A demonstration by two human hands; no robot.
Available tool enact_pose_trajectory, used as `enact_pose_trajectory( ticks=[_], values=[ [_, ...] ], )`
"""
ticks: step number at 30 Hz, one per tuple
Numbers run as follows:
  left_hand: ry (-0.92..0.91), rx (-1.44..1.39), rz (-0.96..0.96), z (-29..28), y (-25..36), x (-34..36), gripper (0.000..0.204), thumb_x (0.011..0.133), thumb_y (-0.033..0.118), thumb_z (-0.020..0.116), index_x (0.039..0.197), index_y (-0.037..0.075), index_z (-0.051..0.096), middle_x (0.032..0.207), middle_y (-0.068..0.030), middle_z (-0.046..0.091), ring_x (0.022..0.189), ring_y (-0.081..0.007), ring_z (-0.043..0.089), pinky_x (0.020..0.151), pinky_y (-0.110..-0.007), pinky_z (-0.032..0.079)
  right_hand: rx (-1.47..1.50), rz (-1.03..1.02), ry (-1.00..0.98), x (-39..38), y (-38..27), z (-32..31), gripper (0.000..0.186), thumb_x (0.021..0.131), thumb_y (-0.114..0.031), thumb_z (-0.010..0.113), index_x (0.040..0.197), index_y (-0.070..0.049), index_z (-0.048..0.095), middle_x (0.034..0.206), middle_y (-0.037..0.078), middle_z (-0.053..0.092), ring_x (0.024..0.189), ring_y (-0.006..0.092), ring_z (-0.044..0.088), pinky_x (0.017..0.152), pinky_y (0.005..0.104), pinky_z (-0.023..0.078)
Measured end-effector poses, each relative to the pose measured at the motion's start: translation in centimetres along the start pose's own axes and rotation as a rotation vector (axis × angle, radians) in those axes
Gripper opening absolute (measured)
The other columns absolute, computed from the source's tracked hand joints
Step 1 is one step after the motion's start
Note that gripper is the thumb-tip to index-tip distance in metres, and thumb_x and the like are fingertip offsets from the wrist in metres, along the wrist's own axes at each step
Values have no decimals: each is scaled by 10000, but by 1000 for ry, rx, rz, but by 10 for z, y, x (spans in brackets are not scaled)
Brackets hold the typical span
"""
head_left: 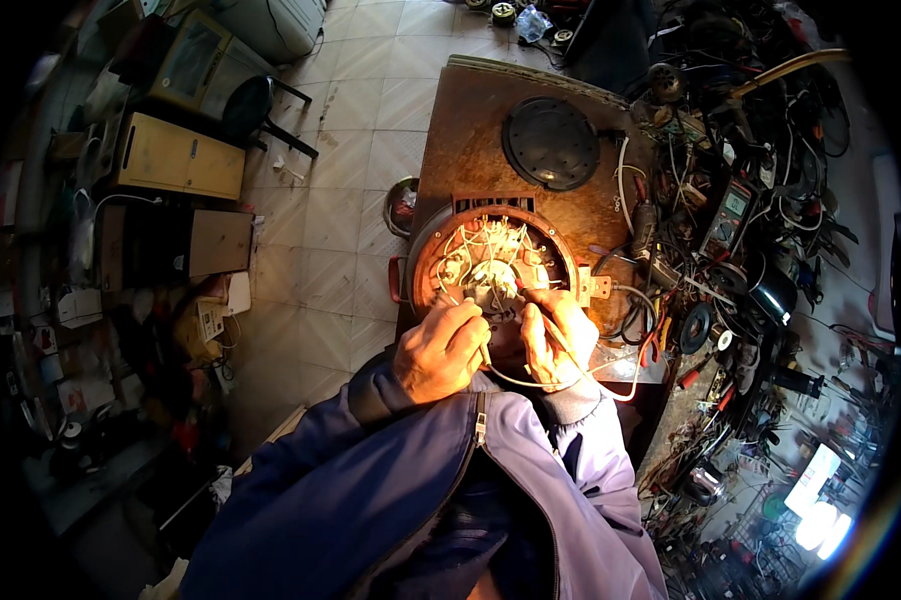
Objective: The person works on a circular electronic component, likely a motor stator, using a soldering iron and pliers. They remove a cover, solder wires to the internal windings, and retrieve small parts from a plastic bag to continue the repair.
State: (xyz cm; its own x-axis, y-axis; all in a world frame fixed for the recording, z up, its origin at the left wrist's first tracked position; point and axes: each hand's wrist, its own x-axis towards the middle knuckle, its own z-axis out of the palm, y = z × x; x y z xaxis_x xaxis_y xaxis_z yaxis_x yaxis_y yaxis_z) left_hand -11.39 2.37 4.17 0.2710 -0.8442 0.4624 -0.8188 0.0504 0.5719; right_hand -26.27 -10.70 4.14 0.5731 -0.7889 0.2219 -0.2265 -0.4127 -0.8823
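Hands work close together over an opened round cooker base (490, 262) that sits upside down on a brown worktable (470, 130), its white wires exposed. The left hand (440, 350) is curled shut on a thin tool whose tip reaches into the wiring, while the right hand (558, 335) pinches a red-handled tool (542, 318) against the base's near rim. A round dark lid (550, 143) lies farther back on the table, and a multimeter (727, 215) rests among tangled cables to the right.
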Motion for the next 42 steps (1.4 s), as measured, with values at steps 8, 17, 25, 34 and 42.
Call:
enact_pose_trajectory(
  ticks=[8, 17, 25, 34, 42],
  values=[
    [21, -85, -19, 21, 9, -13, 294, 816, 9, 796, 1090, 25, 691, 1102, -139, 688, 895, -298, 734, 769, -382, 614, -5, -75, -59, 0, 10, -11, 120, 891, 50, 705, 1008, 46, 731, 793, 161, 664, 638, 268, 659, 598, 342, 523],
    [72, -139, -131, 27, 17, -7, 225, 913, -22, 707, 1135, -34, 669, 1136, -190, 703, 1013, -343, 725, 870, -393, 600, -203, -393, -53, -5, 20, -10, 205, 809, 47, 783, 1000, 8, 719, 851, 149, 718, 681, 286, 690, 623, 372, 570],
    [104, -209, -203, 39, 5, -4, 181, 982, 0, 665, 1159, -36, 647, 1141, -193, 711, 1036, -336, 717, 900, -389, 586, -166, -334, -60, -2, 30, -5, 256, 818, -11, 814, 1040, -16, 686, 765, 108, 654, 632, 266, 640, 566, 365, 523],
    [81, -233, -264, 47, 4, -4, 227, 974, 24, 677, 1190, 11, 610, 1123, -181, 686, 976, -358, 705, 840, -407, 574, -153, -347, -75, 2, 31, -5, 224, 836, -45, 793, 1025, -8, 679, 704, 101, 631, 597, 272, 638, 544, 365, 517],
    [65, -191, -227, 46, 0, -4, 252, 956, 3, 670, 1198, 21, 605, 1148, -166, 672, 978, -360, 693, 833, -421, 575, -169, -327, -126, 3, 32, -3, 187, 840, -37, 789, 995, -3, 690, 713, 114, 645, 592, 271, 658, 545, 361, 526]
  ],
)
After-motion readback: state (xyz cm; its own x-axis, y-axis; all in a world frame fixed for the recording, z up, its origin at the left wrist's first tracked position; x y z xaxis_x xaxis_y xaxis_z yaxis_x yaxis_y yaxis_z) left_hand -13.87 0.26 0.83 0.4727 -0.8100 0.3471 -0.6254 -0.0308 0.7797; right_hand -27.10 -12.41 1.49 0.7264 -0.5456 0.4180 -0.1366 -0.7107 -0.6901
